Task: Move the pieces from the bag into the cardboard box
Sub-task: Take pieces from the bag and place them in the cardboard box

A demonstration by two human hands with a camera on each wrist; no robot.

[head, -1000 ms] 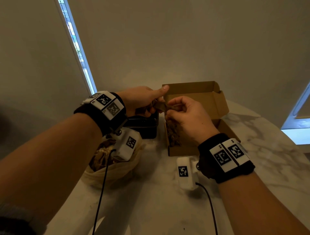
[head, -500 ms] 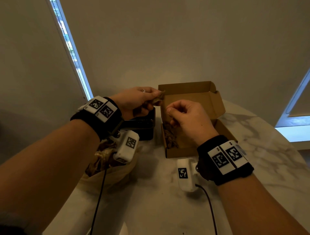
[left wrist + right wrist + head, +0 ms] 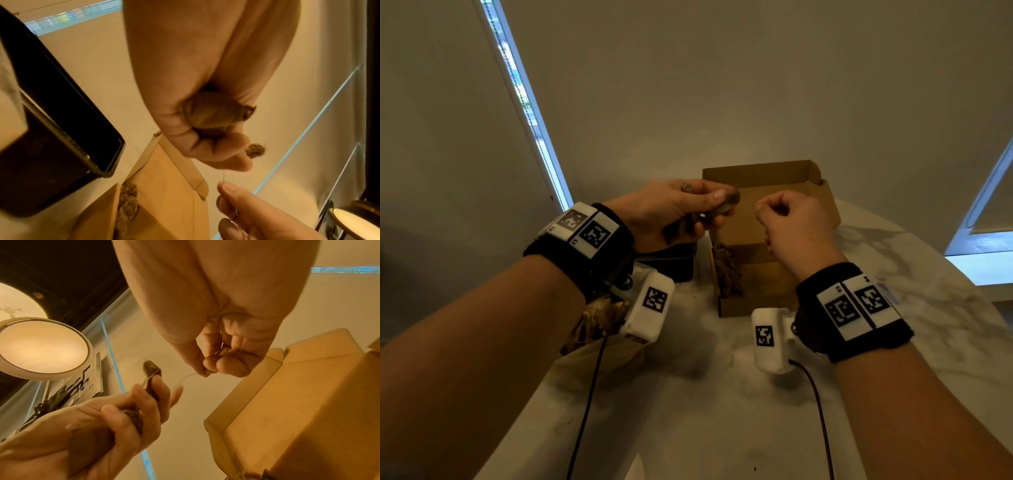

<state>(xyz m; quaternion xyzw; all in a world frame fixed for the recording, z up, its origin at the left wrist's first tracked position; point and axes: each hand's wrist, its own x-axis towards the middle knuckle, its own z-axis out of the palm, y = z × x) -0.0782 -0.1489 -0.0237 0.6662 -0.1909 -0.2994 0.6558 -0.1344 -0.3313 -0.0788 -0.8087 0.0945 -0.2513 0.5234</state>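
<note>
My left hand [image 3: 717,205] grips a brown dried piece [image 3: 726,204] in the air over the left edge of the open cardboard box [image 3: 756,301]. The left wrist view shows the piece [image 3: 216,116] wedged between thumb and curled fingers. My right hand [image 3: 760,207] is a little to the right of it, over the box, and pinches a thin strand [image 3: 183,378] that runs towards the left hand. Several brown pieces [image 3: 726,270] lie along the box's left wall. The cream bag [image 3: 592,363] with more pieces [image 3: 599,318] sits under my left wrist, partly hidden.
A black box [image 3: 674,263] stands behind the bag, just left of the cardboard box. The cardboard lid [image 3: 756,174] stands upright at the back. The marble table [image 3: 722,428] curves away on the right. Cables hang from both wrist cameras.
The hands, which met on the piece, have drawn apart. My right hand has moved right with the strand pinched, and my left hand keeps the piece.
</note>
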